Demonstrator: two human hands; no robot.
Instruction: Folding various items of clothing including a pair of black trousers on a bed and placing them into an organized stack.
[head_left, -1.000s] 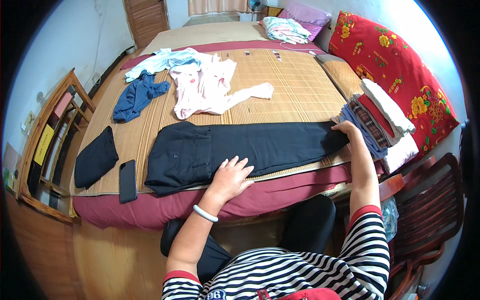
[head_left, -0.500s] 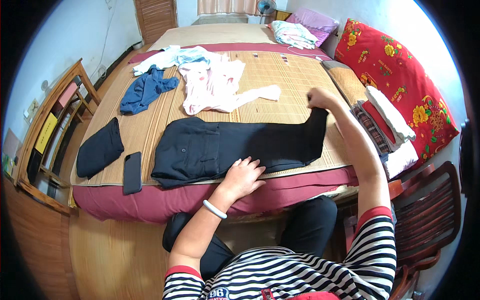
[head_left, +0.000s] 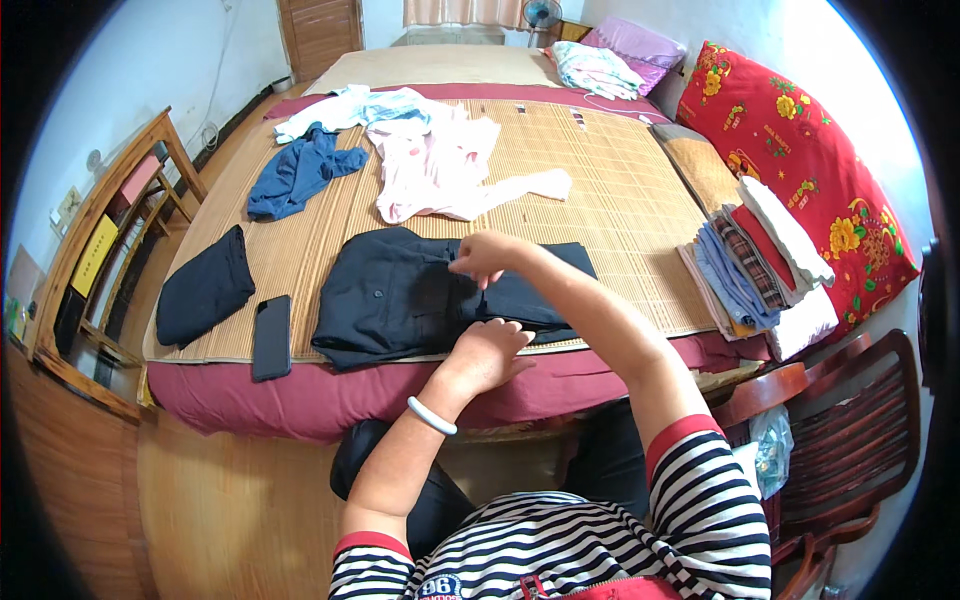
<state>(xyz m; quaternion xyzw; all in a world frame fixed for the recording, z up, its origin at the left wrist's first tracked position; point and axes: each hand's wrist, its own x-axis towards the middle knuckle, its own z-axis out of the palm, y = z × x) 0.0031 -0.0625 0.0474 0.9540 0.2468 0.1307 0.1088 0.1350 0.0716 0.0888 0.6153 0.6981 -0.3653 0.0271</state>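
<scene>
A pair of black trousers (head_left: 385, 300) lies across the near edge of the bed, its waist end at the left. The leg part is doubled back over itself toward the waist. My right hand (head_left: 484, 257) is closed on the cloth of the leg end, above the middle of the trousers. My left hand (head_left: 487, 352) rests on their near edge with its fingers stretched out, a white bangle (head_left: 431, 416) at the wrist. Left of the trousers lie a black phone (head_left: 271, 338) and a folded black garment (head_left: 207, 287).
Behind the trousers lie a pink garment (head_left: 440, 170), a dark blue garment (head_left: 300, 175) and a light blue-white one (head_left: 350, 112) on the woven mat (head_left: 610, 180). A stack of folded clothes (head_left: 745, 260) stands at the right, near a wooden chair (head_left: 860, 420) and a red flowered bundle (head_left: 800, 160).
My right hand has moved left from the far right of the bed, bringing the trouser leg end back over toward the waist. The left hand stays in nearly the same place.
</scene>
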